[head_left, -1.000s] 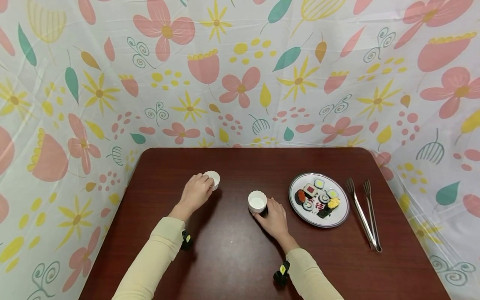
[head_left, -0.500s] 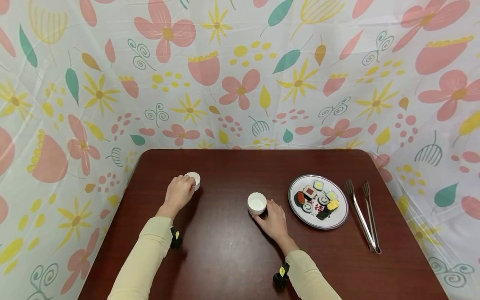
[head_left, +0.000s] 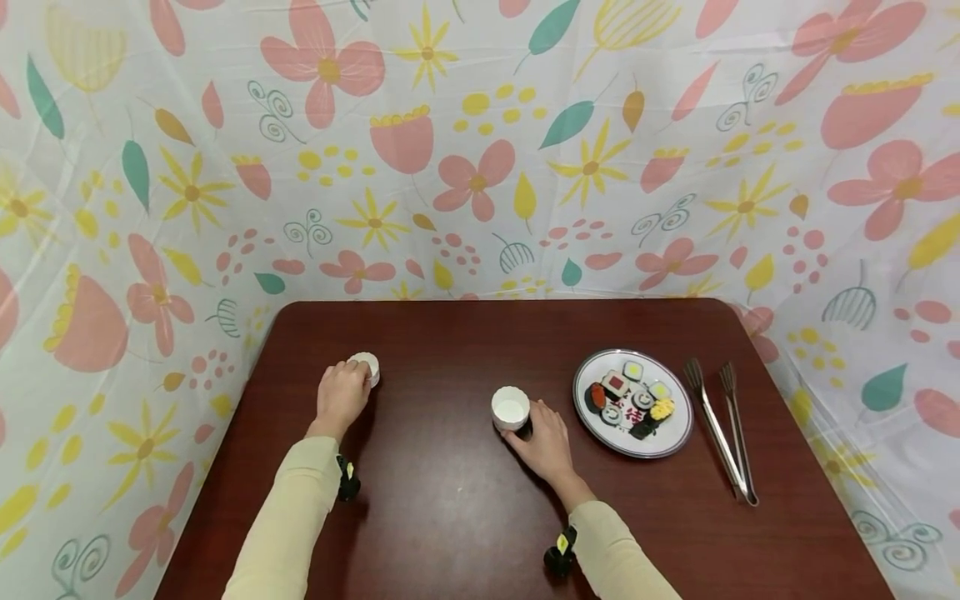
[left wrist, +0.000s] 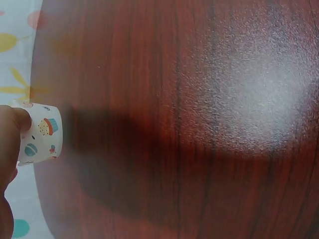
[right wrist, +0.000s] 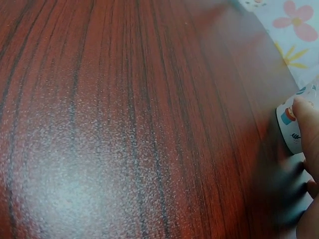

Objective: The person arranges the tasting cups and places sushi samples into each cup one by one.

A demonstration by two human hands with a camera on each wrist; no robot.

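One baking cup (head_left: 371, 365) lies right of the left hand's (head_left: 342, 397) pinching fingers, a second cup (head_left: 510, 408) left of the right hand's (head_left: 546, 440) gripping fingers.

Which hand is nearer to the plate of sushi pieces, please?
The right hand: it is just left of the plate, apart from it, gripping a white cup. The left hand is much farther left, holding another cup.
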